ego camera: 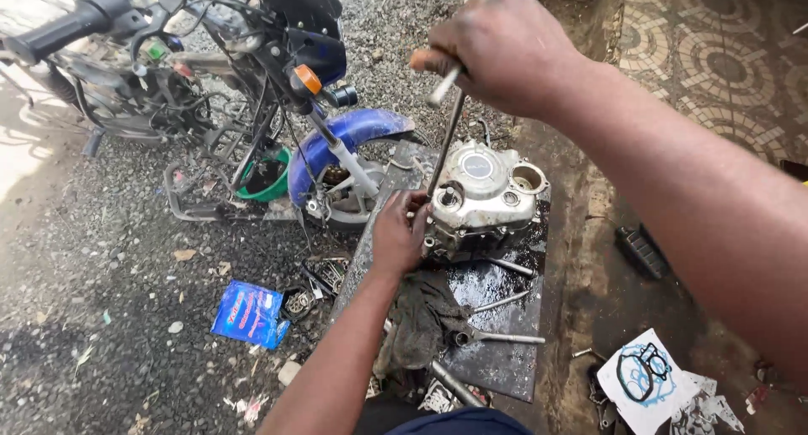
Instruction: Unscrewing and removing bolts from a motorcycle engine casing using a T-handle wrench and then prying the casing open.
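Gripping T-wrench (444, 140), left hand (397, 233) at engine (484, 195) edge

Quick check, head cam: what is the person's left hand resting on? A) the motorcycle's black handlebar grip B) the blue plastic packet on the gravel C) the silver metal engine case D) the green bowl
C: the left hand presses against the side of the silver metal engine case on the dark oily slab, while the right hand grips the long metal T-handle wrench standing down into the case.
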